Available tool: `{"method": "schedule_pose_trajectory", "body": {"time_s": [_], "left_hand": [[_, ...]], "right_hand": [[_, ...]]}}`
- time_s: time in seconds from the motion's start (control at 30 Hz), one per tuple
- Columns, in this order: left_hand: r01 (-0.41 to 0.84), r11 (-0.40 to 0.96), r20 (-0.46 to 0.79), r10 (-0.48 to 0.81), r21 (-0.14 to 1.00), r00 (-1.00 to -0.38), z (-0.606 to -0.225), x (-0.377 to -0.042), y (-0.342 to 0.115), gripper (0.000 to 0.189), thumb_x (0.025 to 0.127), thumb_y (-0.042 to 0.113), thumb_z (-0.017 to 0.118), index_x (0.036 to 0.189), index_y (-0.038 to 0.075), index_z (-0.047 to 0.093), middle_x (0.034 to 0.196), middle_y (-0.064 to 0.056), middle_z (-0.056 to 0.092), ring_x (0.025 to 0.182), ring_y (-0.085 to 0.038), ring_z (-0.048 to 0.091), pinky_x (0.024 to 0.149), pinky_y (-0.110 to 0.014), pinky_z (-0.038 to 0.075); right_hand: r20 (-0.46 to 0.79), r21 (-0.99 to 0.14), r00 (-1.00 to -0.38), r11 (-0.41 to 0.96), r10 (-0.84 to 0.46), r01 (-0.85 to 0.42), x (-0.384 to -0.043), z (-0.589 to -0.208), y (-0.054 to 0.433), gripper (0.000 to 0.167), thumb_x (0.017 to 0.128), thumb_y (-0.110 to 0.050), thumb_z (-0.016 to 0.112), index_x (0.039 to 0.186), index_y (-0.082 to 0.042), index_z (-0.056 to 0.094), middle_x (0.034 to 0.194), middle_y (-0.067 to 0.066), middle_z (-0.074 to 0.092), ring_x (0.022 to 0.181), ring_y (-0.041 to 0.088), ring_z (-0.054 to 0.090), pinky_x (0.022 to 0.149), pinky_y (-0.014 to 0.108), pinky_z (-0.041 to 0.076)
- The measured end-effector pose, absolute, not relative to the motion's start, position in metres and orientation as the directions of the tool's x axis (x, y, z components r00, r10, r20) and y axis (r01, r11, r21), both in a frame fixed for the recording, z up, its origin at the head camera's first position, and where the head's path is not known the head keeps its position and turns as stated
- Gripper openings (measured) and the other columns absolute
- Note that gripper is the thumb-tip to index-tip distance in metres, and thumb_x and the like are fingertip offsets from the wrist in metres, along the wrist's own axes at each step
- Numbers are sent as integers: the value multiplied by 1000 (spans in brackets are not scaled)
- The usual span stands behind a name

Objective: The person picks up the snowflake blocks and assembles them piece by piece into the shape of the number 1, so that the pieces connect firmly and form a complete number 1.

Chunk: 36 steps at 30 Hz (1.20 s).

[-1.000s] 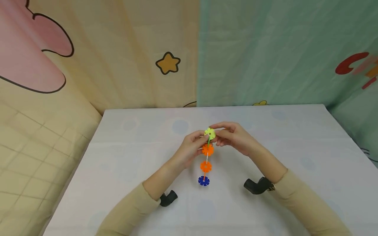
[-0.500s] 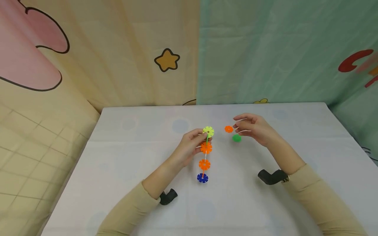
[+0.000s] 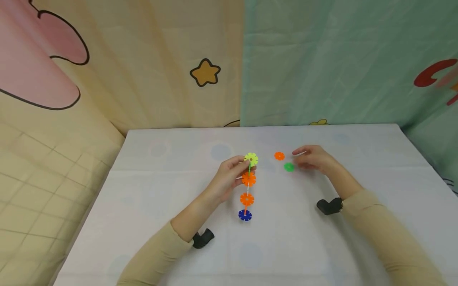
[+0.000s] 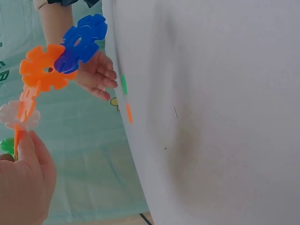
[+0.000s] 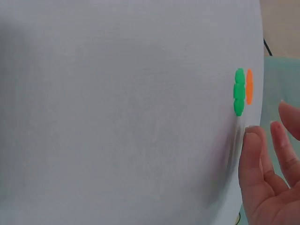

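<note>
My left hand (image 3: 226, 176) pinches a chain of interlocking plastic snowflake discs near its upper end. At the top is a yellow-green disc (image 3: 251, 159); two orange discs (image 3: 248, 178) come lower, and a dark blue disc (image 3: 245, 215) ends the chain. A clear disc (image 4: 19, 114) and part of a green one (image 4: 7, 145) also show in the left wrist view. My right hand (image 3: 312, 159) holds nothing, its fingers loosely bent and apart. Just left of it, a loose green disc (image 3: 289, 167) lies on the table, with a loose orange disc (image 3: 279, 156) beyond.
The white-covered table (image 3: 171, 210) reaches back to a curtain in beige and green (image 3: 322, 79). Black curved pieces (image 3: 203, 238) sit at both wrists, by the beige sleeves (image 3: 157, 254).
My right hand has left the yellow-green disc and moved right, then lower, beside the loose green disc. Both loose discs have come into sight. My left hand keeps its grip on the chain.
</note>
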<state>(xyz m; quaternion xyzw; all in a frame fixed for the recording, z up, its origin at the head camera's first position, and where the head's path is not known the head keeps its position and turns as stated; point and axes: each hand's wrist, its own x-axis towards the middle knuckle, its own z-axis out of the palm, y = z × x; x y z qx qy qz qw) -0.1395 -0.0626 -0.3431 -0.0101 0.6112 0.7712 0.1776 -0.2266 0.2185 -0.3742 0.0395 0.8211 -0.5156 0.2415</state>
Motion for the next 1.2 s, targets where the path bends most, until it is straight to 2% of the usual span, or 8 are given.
{"method": "schedule_pose_trajectory", "body": {"time_s": [0.17,0.3,0.47,0.73,0.87,1.03,1.2], "left_hand": [[-291,-192,-239,255,937,-937,-344,-139,-64,22,97,12,51,110,-4,58,91,-3,65,82,-11,61,69,-20,52],[-297,-216,-234,275,930,-932,-346,-139,-63,20,97,10,49,108,-5,56,90,-3,64,82,-11,62,69,-20,52],[-296,-222,-233,271,929,-934,-346,-138,-63,19,97,10,49,106,-5,56,90,-4,63,81,-11,61,68,-19,52],[-304,-196,-245,277,932,-929,-347,-137,-62,22,97,12,49,109,-5,56,93,-4,63,83,-11,60,68,-18,50],[-290,-189,-230,288,938,-930,-347,-138,-62,22,98,13,49,108,-5,55,93,-4,63,83,-11,60,68,-18,50],[-278,-194,-216,291,941,-932,-345,-139,-62,22,97,12,49,109,-5,55,93,-4,63,83,-11,60,68,-18,50],[-289,-168,-232,295,943,-927,-345,-139,-61,23,97,13,49,110,-5,56,96,-6,64,83,-12,60,71,-20,51]], "right_hand": [[-434,-750,-890,603,-138,272,-229,-384,209,44,81,-17,73,116,3,57,77,0,55,68,13,52,63,22,48],[-370,-673,-919,720,-134,166,-228,-389,207,36,77,-19,77,101,1,60,73,3,50,63,15,46,58,26,41],[-314,-636,-937,767,-151,90,-225,-395,205,31,75,-18,78,91,1,60,71,4,48,63,18,44,56,27,39],[-286,-661,-949,744,-131,96,-221,-399,200,31,75,-16,78,92,4,60,75,5,52,72,21,46,62,27,39],[-287,-711,-943,697,-169,92,-220,-395,199,32,76,-16,77,91,3,56,72,2,52,70,18,47,61,25,41],[-319,-828,-907,547,-276,124,-221,-383,195,36,81,-12,73,104,6,52,66,0,55,65,15,52,62,23,48],[-314,-871,-889,474,-332,131,-218,-371,186,37,85,-14,69,112,6,52,63,-1,57,65,15,55,66,26,49]]}}
